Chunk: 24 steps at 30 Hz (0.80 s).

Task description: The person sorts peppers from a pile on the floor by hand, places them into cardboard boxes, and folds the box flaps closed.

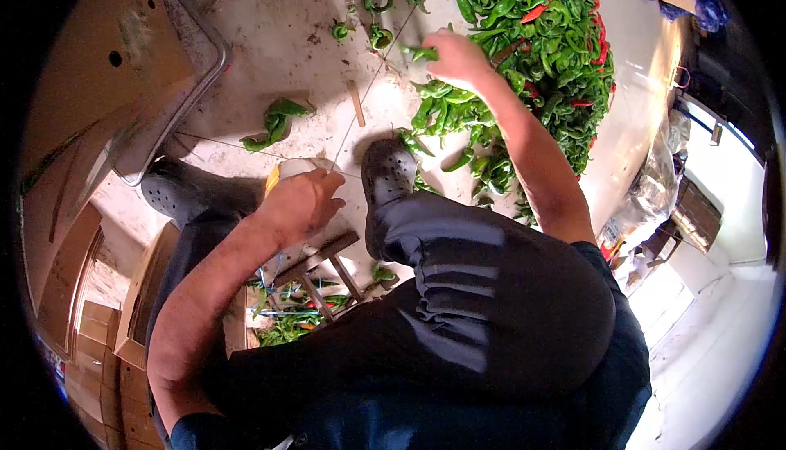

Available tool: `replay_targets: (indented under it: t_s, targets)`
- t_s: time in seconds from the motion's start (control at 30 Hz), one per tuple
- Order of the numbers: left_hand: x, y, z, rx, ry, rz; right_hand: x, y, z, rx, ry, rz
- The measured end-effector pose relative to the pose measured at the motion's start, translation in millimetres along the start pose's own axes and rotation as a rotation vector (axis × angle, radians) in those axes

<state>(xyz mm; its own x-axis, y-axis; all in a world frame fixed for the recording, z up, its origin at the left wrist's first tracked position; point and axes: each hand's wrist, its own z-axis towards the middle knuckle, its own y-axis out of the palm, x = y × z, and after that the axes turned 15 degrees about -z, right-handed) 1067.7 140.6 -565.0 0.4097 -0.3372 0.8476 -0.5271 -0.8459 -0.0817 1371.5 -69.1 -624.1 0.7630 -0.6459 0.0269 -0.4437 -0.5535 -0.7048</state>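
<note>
My right hand [456, 58] is closed on a green chili pepper [421, 54], which sticks out to the left of the fingers. It is at the left edge of a large pile of green peppers [540, 65] with a few red ones among them. My left hand [301, 204] hangs above the floor between my feet, fingers loosely curved and apart, with nothing visible in it. Just behind it shows a yellow object [272, 180] beside something pale and round, partly hidden by the hand. Several green peppers [278, 122] lie together on the floor farther out.
Cardboard boxes [90, 57] and a metal-rimmed tray [214, 57] stand at the left. A wooden stick [355, 104] lies on the tiled floor. Below my left hand is a small wooden stool [319, 266], with more peppers [286, 331] near it. Plastic bags [655, 180] are at the right.
</note>
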Motion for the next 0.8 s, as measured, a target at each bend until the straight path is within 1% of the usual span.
replay_targets:
  t_s: [0.03, 0.1, 0.13, 0.23, 0.27, 0.33, 0.37, 0.4, 0.43, 0.47, 0.5, 0.57, 0.6, 0.63, 0.67, 0.7, 0.73, 0.8]
  targets:
    - [-3, 4, 3, 0.017, 0.035, -0.034, 11, 4, -5, 0.151, 0.018, 0.1]
    - [4, 14, 20, 0.047, -0.034, -0.2, 30, 6, -19, 0.237, 0.146, 0.437]
    - [9, 19, 33, 0.064, -0.067, -0.28, 29, 0, -34, 0.352, 0.189, 0.498]
    - [4, 50, 90, 0.324, -0.102, -0.28, 40, 25, -55, 0.509, 0.292, 0.786]
    - [12, 53, 107, 0.371, -0.144, -0.282, 33, 27, -66, 0.529, 0.358, 0.896]
    - [31, 61, 145, 0.463, -0.224, -0.282, 18, 34, -86, 0.598, 0.449, 0.978]
    - [33, 70, 160, 0.524, -0.194, -0.246, 16, 49, -88, 0.638, 0.507, 1.015]
    - [41, 73, 173, 0.551, -0.209, -0.187, 20, 70, -88, 0.615, 0.498, 1.048]
    - [46, 78, 185, 0.579, -0.225, -0.13, 8, 59, -102, 0.595, 0.525, 1.085]
    - [49, 83, 191, 0.644, -0.163, -0.046, 5, 69, -107, 0.628, 0.51, 1.159]
    - [52, 85, 196, 0.656, -0.121, 0.002, 4, 82, -110, 0.661, 0.497, 1.233]
    - [56, 85, 206, 0.677, -0.032, 0.106, 0, 101, -112, 0.663, 0.556, 1.212]
    - [52, 89, 214, 0.687, 0.011, 0.214, -4, 97, -112, 0.64, 0.607, 1.212]
    - [51, 87, 221, 0.65, -0.011, 0.267, 1, 114, -101, 0.734, 0.603, 0.846]
    - [50, 86, 227, 0.612, -0.037, 0.32, 7, 132, -97, 0.789, 0.601, 0.668]
    - [50, 84, 232, 0.574, -0.064, 0.371, 4, 130, -92, 0.839, 0.596, 0.489]
    - [50, 82, 234, 0.557, -0.096, 0.336, -1, 115, -91, 0.772, 0.611, 0.475]
    - [50, 85, 238, 0.549, -0.095, 0.375, -10, 71, -95, 0.635, 0.642, 0.445]
